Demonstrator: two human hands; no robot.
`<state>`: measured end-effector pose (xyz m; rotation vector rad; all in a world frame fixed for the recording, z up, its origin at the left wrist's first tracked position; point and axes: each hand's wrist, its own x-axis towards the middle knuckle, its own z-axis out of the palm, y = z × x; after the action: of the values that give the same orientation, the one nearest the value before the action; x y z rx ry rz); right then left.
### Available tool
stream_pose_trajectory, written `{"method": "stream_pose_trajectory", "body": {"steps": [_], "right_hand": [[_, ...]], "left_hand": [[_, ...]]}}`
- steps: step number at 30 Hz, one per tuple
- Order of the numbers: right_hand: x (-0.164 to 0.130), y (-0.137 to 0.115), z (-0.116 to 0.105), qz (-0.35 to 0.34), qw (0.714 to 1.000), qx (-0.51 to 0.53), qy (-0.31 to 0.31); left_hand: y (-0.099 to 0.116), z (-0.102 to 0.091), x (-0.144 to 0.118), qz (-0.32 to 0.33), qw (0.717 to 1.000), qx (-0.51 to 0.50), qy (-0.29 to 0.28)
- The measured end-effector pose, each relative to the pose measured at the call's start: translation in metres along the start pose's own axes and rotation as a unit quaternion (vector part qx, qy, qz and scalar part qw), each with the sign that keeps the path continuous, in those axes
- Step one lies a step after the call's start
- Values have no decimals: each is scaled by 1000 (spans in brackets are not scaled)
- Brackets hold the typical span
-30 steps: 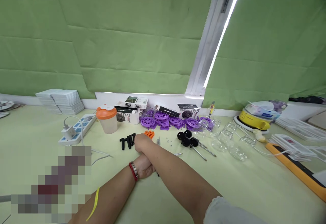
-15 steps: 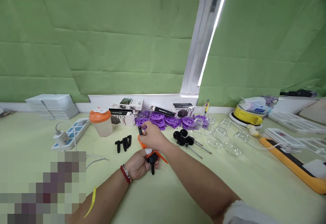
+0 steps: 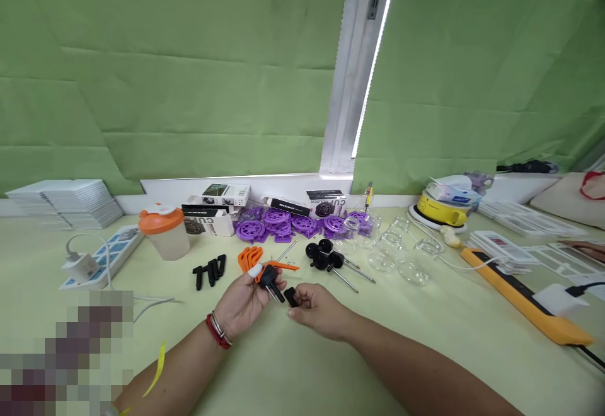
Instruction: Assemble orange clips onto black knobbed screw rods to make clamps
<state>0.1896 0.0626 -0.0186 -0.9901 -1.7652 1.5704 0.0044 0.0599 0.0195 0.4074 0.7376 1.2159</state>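
Observation:
My left hand (image 3: 246,302) is closed around a black round-headed part (image 3: 268,275) with a peg and a thin metal rod pointing down toward me. A white cover sits on its thumb tip. My right hand (image 3: 317,312) pinches a small black piece (image 3: 290,297) just right of the peg, with a slight gap between them. Behind the left fingers, an orange strip (image 3: 287,266) sticks out to the right; whether it is joined to the held part I cannot tell. Orange angled pieces (image 3: 249,257) lie just beyond the left hand.
Several black T-shaped pieces (image 3: 210,271) lie left, black balls on metal rods (image 3: 326,255) right. Purple wheel-like parts (image 3: 276,222) and boxes (image 3: 208,222) line the wall. Clear glass-like pieces (image 3: 382,258), an orange-lidded cup (image 3: 163,233) and power strips (image 3: 522,296) stand around.
My right hand has come back toward me with a black piece, from beyond the left hand to its right side. The view has swung slightly right.

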Motion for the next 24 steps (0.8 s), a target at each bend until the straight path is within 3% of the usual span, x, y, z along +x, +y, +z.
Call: {"method": "stream_pose_trajectory", "body": {"steps": [10,16,24], "right_hand": [[6,14,-4,48,973,-185,132],[7,10,-2,68,956,-251,134],[6,11,0,40,946,-286,146]], "left_hand": [[-10,-2,12,30,998,-40,40],[-13,-4,12,46,997,-50,41],[-17,-4,10,31,996,-64,54]]}}
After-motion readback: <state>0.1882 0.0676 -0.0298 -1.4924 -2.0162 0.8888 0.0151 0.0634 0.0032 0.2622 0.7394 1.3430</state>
